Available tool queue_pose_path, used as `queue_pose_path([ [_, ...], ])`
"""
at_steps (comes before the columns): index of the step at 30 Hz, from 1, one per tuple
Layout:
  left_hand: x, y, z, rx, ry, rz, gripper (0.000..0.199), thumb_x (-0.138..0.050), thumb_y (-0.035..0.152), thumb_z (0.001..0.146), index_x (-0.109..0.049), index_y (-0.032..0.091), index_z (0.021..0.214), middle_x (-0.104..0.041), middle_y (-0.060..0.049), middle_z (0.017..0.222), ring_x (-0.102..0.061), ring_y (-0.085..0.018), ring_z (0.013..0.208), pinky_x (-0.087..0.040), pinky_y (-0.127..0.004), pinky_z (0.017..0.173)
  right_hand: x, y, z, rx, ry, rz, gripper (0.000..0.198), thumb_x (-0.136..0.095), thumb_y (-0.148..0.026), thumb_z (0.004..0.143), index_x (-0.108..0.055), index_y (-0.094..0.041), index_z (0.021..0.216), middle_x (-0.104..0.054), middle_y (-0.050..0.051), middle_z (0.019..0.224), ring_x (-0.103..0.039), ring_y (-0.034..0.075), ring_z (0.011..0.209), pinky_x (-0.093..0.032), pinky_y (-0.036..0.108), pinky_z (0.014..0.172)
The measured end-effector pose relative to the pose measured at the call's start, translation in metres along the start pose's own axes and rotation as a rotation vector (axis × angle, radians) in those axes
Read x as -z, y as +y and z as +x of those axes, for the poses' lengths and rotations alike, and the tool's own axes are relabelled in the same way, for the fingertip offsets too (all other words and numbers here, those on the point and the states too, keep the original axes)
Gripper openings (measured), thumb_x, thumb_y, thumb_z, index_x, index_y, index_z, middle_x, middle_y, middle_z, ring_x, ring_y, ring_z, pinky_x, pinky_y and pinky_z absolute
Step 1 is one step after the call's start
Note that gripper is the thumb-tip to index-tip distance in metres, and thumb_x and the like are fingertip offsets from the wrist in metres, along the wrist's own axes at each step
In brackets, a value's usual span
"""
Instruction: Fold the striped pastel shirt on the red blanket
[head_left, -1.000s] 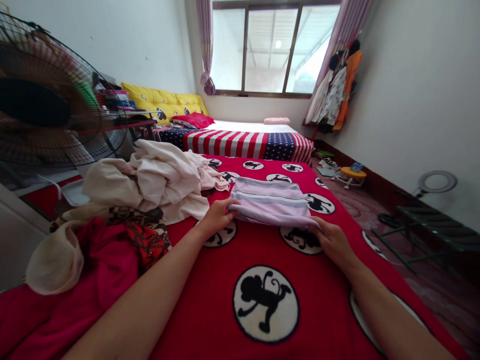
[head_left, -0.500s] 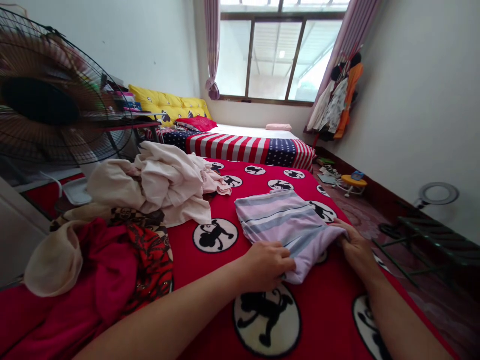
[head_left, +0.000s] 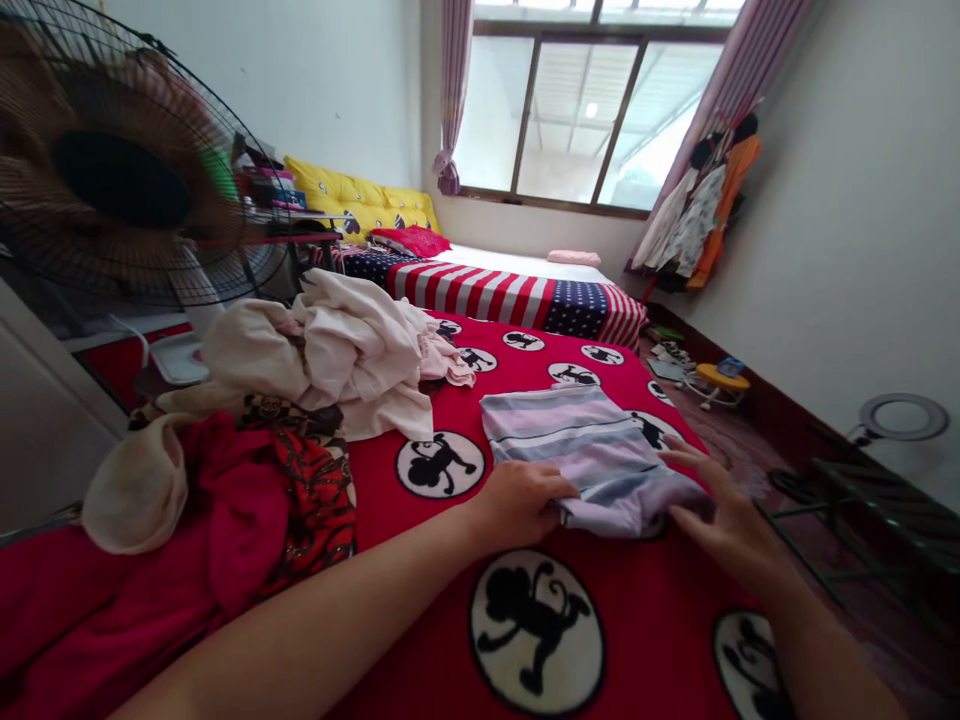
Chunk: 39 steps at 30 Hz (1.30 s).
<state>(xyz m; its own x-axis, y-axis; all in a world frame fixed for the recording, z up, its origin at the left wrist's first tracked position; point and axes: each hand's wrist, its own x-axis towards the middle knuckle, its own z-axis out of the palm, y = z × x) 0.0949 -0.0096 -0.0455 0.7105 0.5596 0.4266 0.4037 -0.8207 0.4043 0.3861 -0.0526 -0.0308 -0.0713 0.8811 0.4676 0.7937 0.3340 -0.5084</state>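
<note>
A folded striped cloth [head_left: 585,440] in pink, grey and white lies on the red bedspread [head_left: 420,580] with monkey prints. My left hand [head_left: 525,500] is closed on its near left corner, fingertips partly hidden by the fabric. At the near right corner, my right hand [head_left: 724,510] has thumb and fingers spread around the edge without gripping it. The cloth's near edge looks rumpled, while its far part lies flat.
Left of the cloth, a pile of cream cloth [head_left: 345,350] rests beside crumpled magenta cloth [head_left: 232,500]. A large fan [head_left: 124,180] stands at the far left. Behind is another bed with a striped cover [head_left: 480,290]. A green metal rack [head_left: 862,520] stands on the right.
The striped cloth's near edge has been turned back, away from me. My right hand has let go of the corner and spread its fingers. The view has shifted slightly left.
</note>
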Motion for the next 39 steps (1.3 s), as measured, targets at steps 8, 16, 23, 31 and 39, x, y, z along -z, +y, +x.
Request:
queue_pose_path([
  [8,0.002,-0.005,0.008,0.109,0.231,-0.328,0.024,-0.061,0.016,0.076,-0.071,0.021,0.098,-0.073,-0.001,0.088,-0.065,-0.016,0.079,-0.048,-0.025,0.074,-0.056,-0.074,0.002,0.097,-0.108,-0.023,0.031,-0.062,-0.039,0.081,-0.064,-0.028,0.110,-0.072,0.004,0.100,-0.067,0.028,0.092,-0.053,0.039,0.081],
  [16,0.023,-0.053,0.009,0.296,0.573,-0.347,0.024,-0.054,0.030,0.089,-0.068,0.017,0.102,-0.071,-0.006,0.102,-0.065,-0.019,0.094,-0.048,-0.028,0.086,-0.069,-0.040,0.016,-0.330,0.116,0.208,0.038,-0.060,-0.052,0.079,-0.069,-0.015,0.081,-0.058,-0.001,0.060,-0.051,0.016,0.059,-0.041,0.026,0.053],
  [23,0.022,-0.079,0.004,0.359,0.595,-0.253,0.023,-0.061,0.027,0.083,-0.067,0.017,0.103,-0.071,-0.006,0.100,-0.066,-0.018,0.090,-0.050,-0.030,0.084,-0.076,-0.027,0.014,-0.401,0.170,0.411,0.045,-0.067,-0.052,0.073,-0.071,-0.014,0.095,-0.067,0.001,0.068,-0.058,0.019,0.066,-0.047,0.027,0.057],
  [31,0.016,-0.068,0.003,0.147,0.229,0.076,0.058,-0.075,0.029,0.072,-0.056,0.019,0.126,-0.060,-0.010,0.126,-0.051,-0.028,0.118,-0.041,-0.044,0.101,-0.076,-0.027,0.015,-0.483,0.201,0.537,0.045,-0.068,-0.053,0.070,-0.072,-0.014,0.094,-0.069,0.001,0.065,-0.063,0.021,0.065,-0.051,0.029,0.059],
  [39,0.010,-0.069,0.005,0.152,0.187,0.143,0.053,-0.066,0.017,0.077,-0.053,0.015,0.129,-0.060,-0.010,0.128,-0.051,-0.026,0.118,-0.040,-0.043,0.102,-0.074,-0.033,0.018,-0.612,0.214,0.792,0.044,-0.071,-0.048,0.067,-0.071,-0.016,0.098,-0.073,0.001,0.072,-0.068,0.023,0.070,-0.055,0.031,0.062],
])
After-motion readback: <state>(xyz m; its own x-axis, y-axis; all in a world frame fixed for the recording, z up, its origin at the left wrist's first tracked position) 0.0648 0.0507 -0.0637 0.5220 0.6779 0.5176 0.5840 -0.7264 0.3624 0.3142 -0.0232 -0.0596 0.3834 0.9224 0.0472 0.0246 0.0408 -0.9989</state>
